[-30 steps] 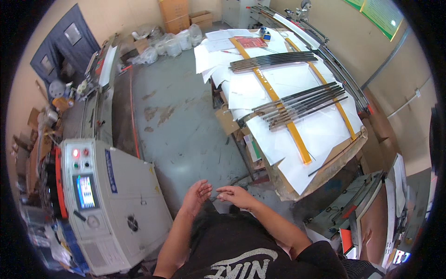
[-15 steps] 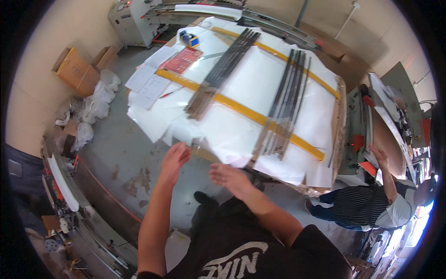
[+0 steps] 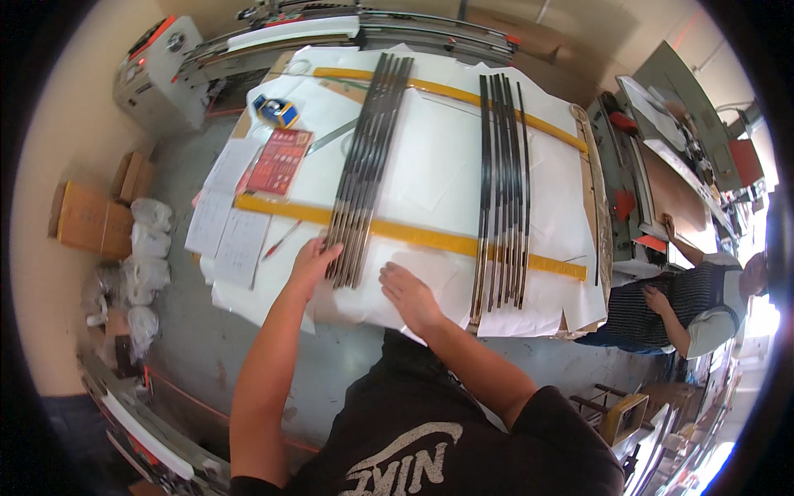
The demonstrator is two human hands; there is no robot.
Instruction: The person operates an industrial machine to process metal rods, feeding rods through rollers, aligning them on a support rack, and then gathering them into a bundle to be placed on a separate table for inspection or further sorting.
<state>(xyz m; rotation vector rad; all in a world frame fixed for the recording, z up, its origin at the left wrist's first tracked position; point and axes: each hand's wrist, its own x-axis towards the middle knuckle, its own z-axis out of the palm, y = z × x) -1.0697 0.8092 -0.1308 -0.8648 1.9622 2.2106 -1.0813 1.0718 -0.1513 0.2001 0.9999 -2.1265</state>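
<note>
Two groups of long, thin metal strips lie on the white-covered table. The left group (image 3: 370, 157) is packed close together, dark along most of its length and brownish at the near ends. My left hand (image 3: 311, 266) is at the left edge of those near ends, its thumb against the strips; some fingers are hidden. To the right of the same ends, my right hand (image 3: 411, 298) hovers apart from them, fingers extended and holding nothing. The right group (image 3: 499, 190) lies more loosely spread. Two yellow bars (image 3: 430, 237) run crosswise beneath both groups.
A blue and yellow tape measure (image 3: 276, 112), a red printed sheet (image 3: 280, 162), written papers (image 3: 242, 248) and a red pen (image 3: 282, 240) lie on the table's left. Bagged items (image 3: 149, 277) and cardboard boxes (image 3: 93, 225) stand on the left floor. A co-worker (image 3: 662, 302) stands at right.
I have come closer to the table. My left hand has moved to the near ends of the left group, and my right hand is now over the table beside them.
</note>
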